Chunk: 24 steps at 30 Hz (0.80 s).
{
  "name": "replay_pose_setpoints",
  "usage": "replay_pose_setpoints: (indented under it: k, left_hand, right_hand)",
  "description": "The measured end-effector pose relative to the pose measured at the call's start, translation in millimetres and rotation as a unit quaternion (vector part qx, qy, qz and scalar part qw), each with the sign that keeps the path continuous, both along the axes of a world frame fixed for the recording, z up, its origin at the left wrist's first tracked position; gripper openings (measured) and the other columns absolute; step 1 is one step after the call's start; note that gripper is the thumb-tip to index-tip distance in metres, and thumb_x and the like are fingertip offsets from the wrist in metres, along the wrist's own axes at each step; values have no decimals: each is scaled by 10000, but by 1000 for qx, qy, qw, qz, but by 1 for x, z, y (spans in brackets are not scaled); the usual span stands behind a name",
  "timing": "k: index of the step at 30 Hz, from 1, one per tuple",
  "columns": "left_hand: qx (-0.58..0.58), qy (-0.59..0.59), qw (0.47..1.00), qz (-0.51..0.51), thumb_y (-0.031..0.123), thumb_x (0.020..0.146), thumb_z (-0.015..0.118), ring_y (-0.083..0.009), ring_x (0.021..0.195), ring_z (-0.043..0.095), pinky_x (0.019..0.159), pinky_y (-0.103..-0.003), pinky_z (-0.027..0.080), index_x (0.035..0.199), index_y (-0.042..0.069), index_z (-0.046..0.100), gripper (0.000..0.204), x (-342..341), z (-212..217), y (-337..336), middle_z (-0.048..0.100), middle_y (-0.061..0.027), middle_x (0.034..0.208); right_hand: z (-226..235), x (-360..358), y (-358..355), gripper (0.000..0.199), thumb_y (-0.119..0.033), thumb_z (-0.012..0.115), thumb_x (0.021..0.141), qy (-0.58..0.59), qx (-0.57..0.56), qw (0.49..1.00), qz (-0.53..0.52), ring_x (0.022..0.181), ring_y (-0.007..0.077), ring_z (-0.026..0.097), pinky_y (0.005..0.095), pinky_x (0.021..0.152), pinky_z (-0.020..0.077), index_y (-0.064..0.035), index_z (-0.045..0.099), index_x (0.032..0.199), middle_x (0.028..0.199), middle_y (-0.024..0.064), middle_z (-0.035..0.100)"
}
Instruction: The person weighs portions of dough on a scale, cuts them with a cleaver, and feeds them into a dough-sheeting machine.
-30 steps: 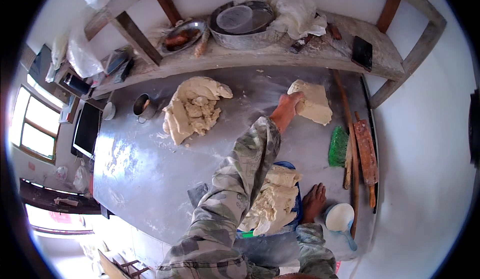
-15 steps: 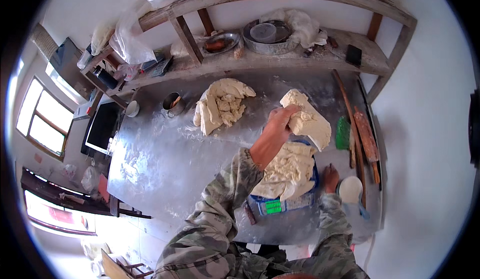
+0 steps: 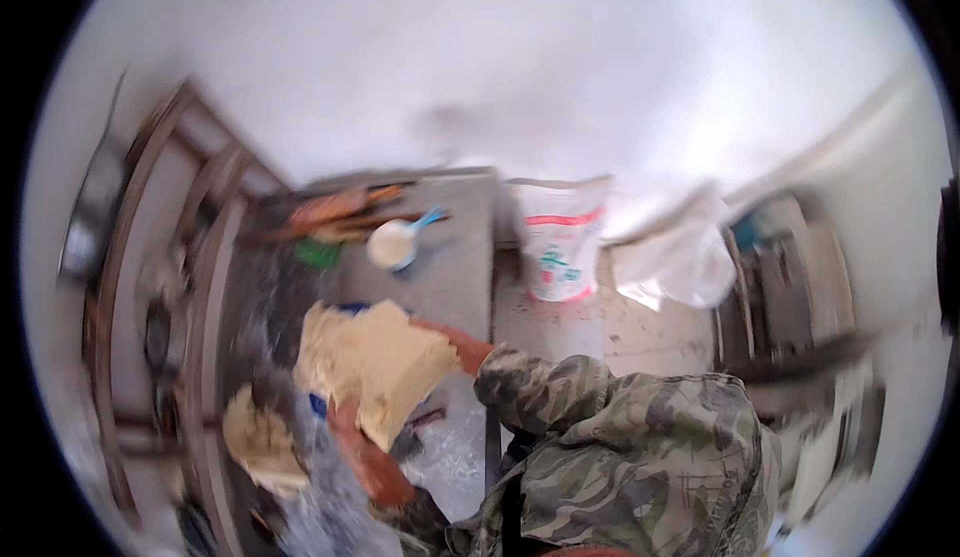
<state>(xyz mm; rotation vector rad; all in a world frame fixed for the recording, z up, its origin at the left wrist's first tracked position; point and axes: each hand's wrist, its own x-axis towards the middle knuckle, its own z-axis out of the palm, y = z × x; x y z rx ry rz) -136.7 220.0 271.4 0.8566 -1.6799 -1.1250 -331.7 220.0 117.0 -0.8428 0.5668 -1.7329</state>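
Observation:
A large slab of pale dough (image 3: 385,357) lies across a blue container (image 3: 318,404) that shows only in bits around it. My left hand (image 3: 350,427) grips the dough's near edge, fingers partly hidden against it. On the right edge my right hand (image 3: 452,345) has hold of the same dough, its fingers blurred and partly covered. Another lump of dough (image 3: 262,442) sits on the metal table to the left. Beyond the slab is a round white scoop (image 3: 392,245) with a blue handle.
Rolling pins (image 3: 330,209) and a green scraper (image 3: 318,253) lie at the table's far end. A white sack with red and green print (image 3: 560,247) stands on the floor past the table edge (image 3: 492,257). White plastic bags (image 3: 690,272) are beside it. Wooden shelving (image 3: 205,287) runs along the left.
My view has swung to the right, blurring the picture. The right hand has left the tabletop and come onto the dough; the left hand has shifted to the dough's near edge.

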Motion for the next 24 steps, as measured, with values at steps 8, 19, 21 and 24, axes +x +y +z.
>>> replay_pose_setpoints:
  k: [8,19,21,24]
  left_hand:
    - [306,-14,913,-269,273,812,586,-315,1033,659,847,-412,561,1372,-60,441,668,-70,-76,-54,587,-209,1255]
    - [366,-97,726,-574,122,833,593,-240,1033,645,889,-355,526,1307,-85,477,530,-257,-102,-33,613,-158,1213]
    - [351,-121,701,-609,145,867,588,-234,1040,646,890,-351,528,1319,-77,474,516,-286,-116,-37,613,-157,1219]
    - [384,-104,658,-639,188,913,587,-227,1040,652,881,-350,534,1327,-62,478,496,-311,-108,-12,613,-157,1227]
  right_hand:
    - [-56,-43,80,494,-396,543,992,-315,86,943,-66,1060,123,642,294,979,477,-38,550,1333,1235,66,654]
    - [-68,-84,201,570,-386,616,946,-297,149,793,-510,1136,176,609,335,989,468,-18,511,1368,1288,97,608]
    - [-41,-94,210,543,-337,606,959,-315,107,768,-547,1130,183,613,337,973,480,-15,494,1382,1296,100,602]
    - [-21,-105,230,529,-311,585,971,-264,70,737,-619,1117,190,621,333,954,496,-15,477,1396,1293,99,605]
